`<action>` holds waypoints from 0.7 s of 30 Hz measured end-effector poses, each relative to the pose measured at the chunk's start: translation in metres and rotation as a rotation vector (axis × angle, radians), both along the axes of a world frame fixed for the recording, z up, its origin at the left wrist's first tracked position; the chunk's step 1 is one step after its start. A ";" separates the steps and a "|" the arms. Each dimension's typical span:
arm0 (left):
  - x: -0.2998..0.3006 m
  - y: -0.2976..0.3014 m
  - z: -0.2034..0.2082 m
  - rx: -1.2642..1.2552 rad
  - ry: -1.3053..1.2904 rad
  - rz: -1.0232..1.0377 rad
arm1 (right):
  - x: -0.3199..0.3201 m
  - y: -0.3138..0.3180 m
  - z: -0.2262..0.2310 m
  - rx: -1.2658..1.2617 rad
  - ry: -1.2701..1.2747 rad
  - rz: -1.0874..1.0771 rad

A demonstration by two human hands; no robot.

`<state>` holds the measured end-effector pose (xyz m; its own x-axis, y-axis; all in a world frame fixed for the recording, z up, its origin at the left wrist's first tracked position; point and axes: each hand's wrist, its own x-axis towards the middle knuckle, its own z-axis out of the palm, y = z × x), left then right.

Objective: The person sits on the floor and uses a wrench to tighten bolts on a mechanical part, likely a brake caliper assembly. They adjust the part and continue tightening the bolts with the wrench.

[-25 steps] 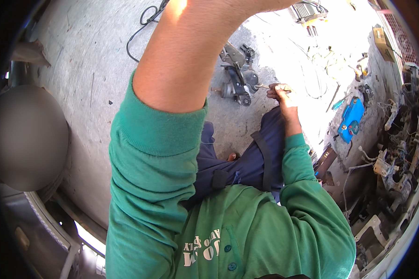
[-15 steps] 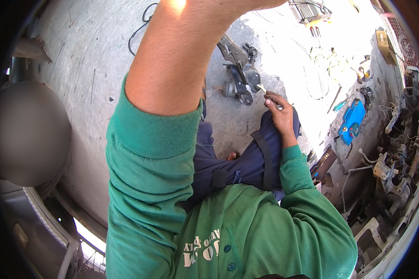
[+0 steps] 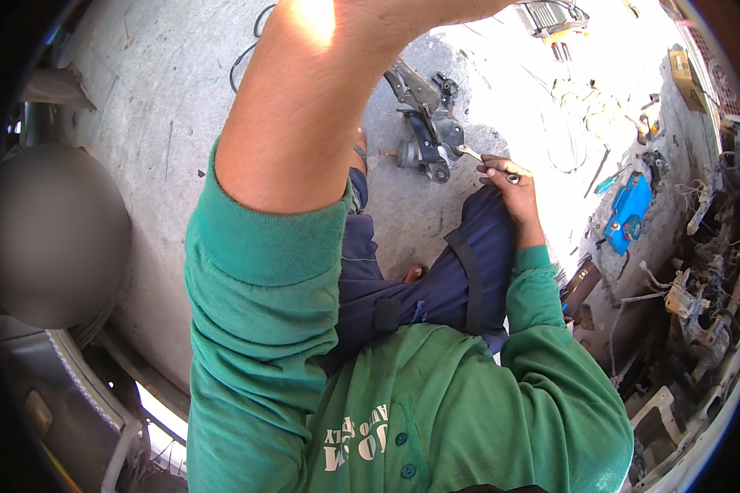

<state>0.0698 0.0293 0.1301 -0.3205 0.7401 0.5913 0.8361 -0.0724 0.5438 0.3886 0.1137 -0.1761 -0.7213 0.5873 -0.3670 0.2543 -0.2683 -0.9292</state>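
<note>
In my right hand [image 3: 514, 187] is a metal wrench [image 3: 474, 154], held by its shank between thumb and fingers. Its pale jaw end points left at a dark metal bracket assembly [image 3: 430, 135] on the concrete; I cannot tell whether they touch. A round, worn metal piece [image 3: 409, 154] forms the bracket's left side. Locking pliers [image 3: 415, 86] lie against its upper end, partly behind my left arm. My bare left arm rises across the view and bends right at the top edge, with the left hand outside the picture.
On the right lie a blue tool case [image 3: 627, 212], a cardboard box [image 3: 686, 80] and tangled vehicle parts [image 3: 689, 297]. A boxy device with cables [image 3: 551, 18] stands at the top. My knees flank the near floor. A blurred round shape [image 3: 53, 237] is at left.
My right hand has shifted slightly right and up, and the wrench lies at a flatter angle beside the bracket. My left arm stays raised, almost unchanged.
</note>
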 end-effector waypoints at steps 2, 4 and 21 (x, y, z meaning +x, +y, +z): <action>0.001 0.005 -0.004 0.011 -0.017 -0.033 | 0.008 0.034 -0.036 -0.290 0.063 -0.274; 0.004 0.016 -0.007 0.027 -0.040 -0.099 | 0.014 0.068 -0.062 -0.381 -0.062 -0.500; -0.001 -0.017 0.019 -0.090 -0.112 0.059 | 0.001 -0.021 0.020 0.391 -0.080 0.313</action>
<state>0.0689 0.0122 0.1493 -0.4256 0.7664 0.4810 0.7709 0.0288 0.6363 0.3894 0.0924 -0.1562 -0.8635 0.4518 -0.2242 0.3411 0.1958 -0.9194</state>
